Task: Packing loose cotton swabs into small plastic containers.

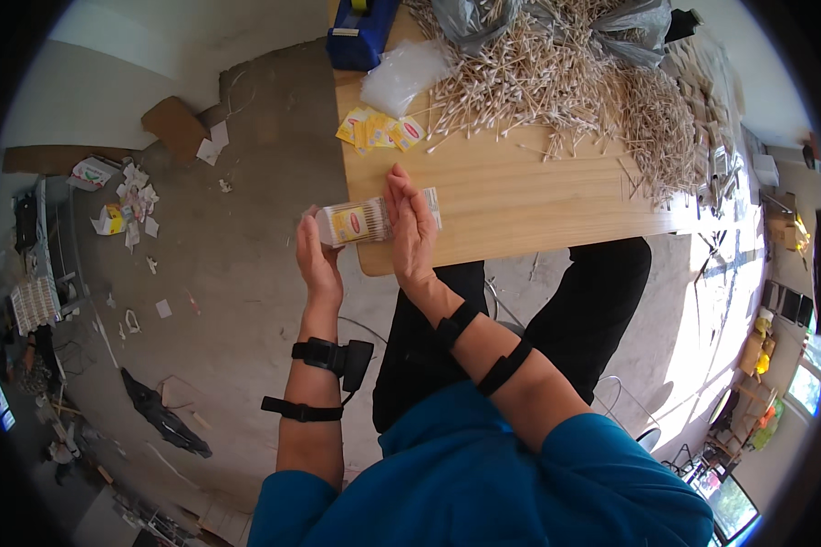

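A clear pack of cotton swabs (348, 222) with a yellow and red label lies sideways between my hands, over the table's near left corner. My left hand (317, 263) cups its left end, the thumb side up. Against its right end rests my right hand (412, 235), fingers long and close together. A white printed piece (432, 208) shows past the right hand's outer side; whether it belongs to the pack I cannot tell. Just beyond my hands, several yellow label cards (379, 129) lie on the wooden table (511, 196).
A large heap of loose cotton swabs (529, 87) covers the table's far side, with grey plastic bags (634, 32) on it. Clear plastic bags (406, 75) lie beside a blue tape dispenser (361, 35). Packed swabs (713, 137) stand at the right. Paper scraps (137, 196) litter the floor.
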### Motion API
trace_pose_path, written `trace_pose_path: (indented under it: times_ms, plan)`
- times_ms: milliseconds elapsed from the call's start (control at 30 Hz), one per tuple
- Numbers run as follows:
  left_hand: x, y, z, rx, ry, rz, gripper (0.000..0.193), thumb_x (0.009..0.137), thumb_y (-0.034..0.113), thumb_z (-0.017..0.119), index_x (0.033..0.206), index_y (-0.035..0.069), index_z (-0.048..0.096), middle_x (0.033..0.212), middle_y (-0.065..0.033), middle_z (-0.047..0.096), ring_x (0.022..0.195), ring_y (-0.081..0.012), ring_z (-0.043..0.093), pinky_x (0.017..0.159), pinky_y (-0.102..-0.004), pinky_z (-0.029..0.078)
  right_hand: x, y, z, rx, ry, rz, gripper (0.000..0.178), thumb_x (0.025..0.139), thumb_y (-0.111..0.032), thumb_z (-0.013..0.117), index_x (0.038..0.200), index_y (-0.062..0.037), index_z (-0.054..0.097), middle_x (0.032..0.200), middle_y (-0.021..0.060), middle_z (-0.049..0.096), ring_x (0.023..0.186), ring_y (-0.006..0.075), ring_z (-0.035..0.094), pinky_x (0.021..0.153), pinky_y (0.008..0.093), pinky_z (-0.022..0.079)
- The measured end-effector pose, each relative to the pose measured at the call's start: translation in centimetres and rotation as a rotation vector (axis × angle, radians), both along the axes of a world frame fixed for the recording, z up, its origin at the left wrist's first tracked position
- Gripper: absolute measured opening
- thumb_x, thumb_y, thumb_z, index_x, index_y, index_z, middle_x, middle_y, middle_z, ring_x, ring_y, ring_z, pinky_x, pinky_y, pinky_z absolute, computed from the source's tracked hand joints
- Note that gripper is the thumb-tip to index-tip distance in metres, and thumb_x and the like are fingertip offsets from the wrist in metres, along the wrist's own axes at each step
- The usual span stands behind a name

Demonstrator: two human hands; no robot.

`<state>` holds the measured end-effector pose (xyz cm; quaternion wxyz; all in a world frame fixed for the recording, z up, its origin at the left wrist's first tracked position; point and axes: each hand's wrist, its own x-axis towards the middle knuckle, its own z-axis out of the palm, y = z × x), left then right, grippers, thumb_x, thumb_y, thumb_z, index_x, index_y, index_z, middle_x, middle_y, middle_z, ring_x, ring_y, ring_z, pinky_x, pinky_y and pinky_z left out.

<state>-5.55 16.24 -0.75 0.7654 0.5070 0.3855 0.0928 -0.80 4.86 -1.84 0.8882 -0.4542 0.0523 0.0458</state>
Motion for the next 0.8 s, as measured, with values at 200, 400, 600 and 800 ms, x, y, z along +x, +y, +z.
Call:
trace_pose_path:
  times_ms: [200,400,600,800]
  plan:
    - [-0.3,-1.7,-0.9,-0.397,-0.266,0.014,0.043,0.097,0.025,0.060,0.134,0.005,0.050,0.131,-0.0073,0.054,0.124,-0.0183,0.048,0.107,-0.0337,0.037,-0.1,0.6,0.8,-0.073,0.005,0.034,0.030,0.105,-0.008,0.037,0.130,0.0014,0.051,0.153,0.0119,0.034,0.140,0.0213,0.035,0.117,0.0348,0.029]
    - [0.3,-2.8,-0.7,-0.304,-0.155,0.070,0.052,0.091,0.020,0.071,0.135,0.002,0.050,0.131,-0.0068,0.055,0.119,-0.0175,0.053,0.104,-0.0340,0.042,-0.4,1.4,0.8,-0.212,-0.029,0.064,0.030,0.105,-0.006,0.038,0.130,0.0027,0.050,0.154,0.0130,0.033,0.140,0.0209,0.034,0.116,0.0323,0.028]
    - [0.8,-3.6,0.3,-0.222,-0.093,0.076,0.051,0.089,0.021,0.073,0.133,0.003,0.053,0.125,-0.0065,0.059,0.113,-0.0157,0.057,0.100,-0.0310,0.045,-0.5,2.3,0.9,-0.251,-0.111,0.037,0.030,0.104,-0.002,0.032,0.128,0.0039,0.050,0.153,0.0185,0.033,0.142,0.0259,0.031,0.116,0.0337,0.027]
    - [-0.3,-2.9,-1.0,-0.347,-0.187,0.186,0.041,0.090,0.019,0.071,0.125,0.003,0.056,0.118,-0.0057,0.061,0.107,-0.0146,0.058,0.096,-0.0310,0.047,-0.8,1.3,1.3,-0.313,-0.096,0.089,0.030,0.103,-0.002,0.037,0.131,0.0025,0.050,0.154,0.0151,0.032,0.141,0.0221,0.032,0.116,0.0303,0.026]
